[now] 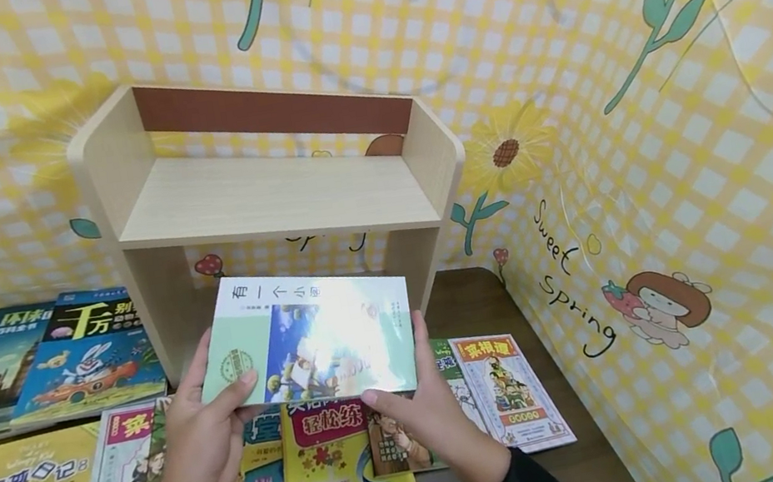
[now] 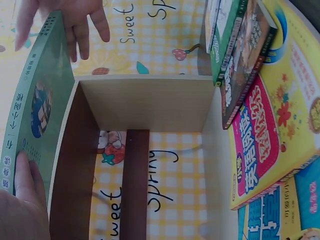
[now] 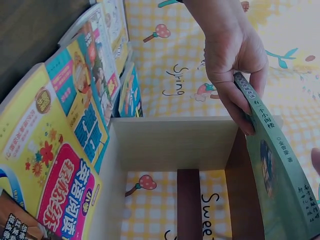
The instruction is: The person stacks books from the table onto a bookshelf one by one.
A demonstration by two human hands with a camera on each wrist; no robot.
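Note:
A thin paperback book (image 1: 340, 332) with a white and pale green cover is held up in front of the shelf. My left hand (image 1: 195, 423) grips its left end, thumb on the front cover and fingers behind. At the other end is my right hand (image 1: 432, 411), its thumb tip by the lower edge and a finger along the right side. In the left wrist view, the right hand's fingers (image 2: 80, 32) are straight and spread, with the book's end between them and the thumb. The right wrist view shows my left hand (image 3: 237, 60) pinching the green book (image 3: 280, 165).
A pale wooden two-tier shelf (image 1: 273, 196) with a brown back strip stands behind the book. Several books lie about it, including a blue one (image 1: 91, 364) at left, a yellow one (image 1: 340, 476) in front and a white one (image 1: 512, 390) at right. Checked cloth (image 1: 658, 232) covers the walls.

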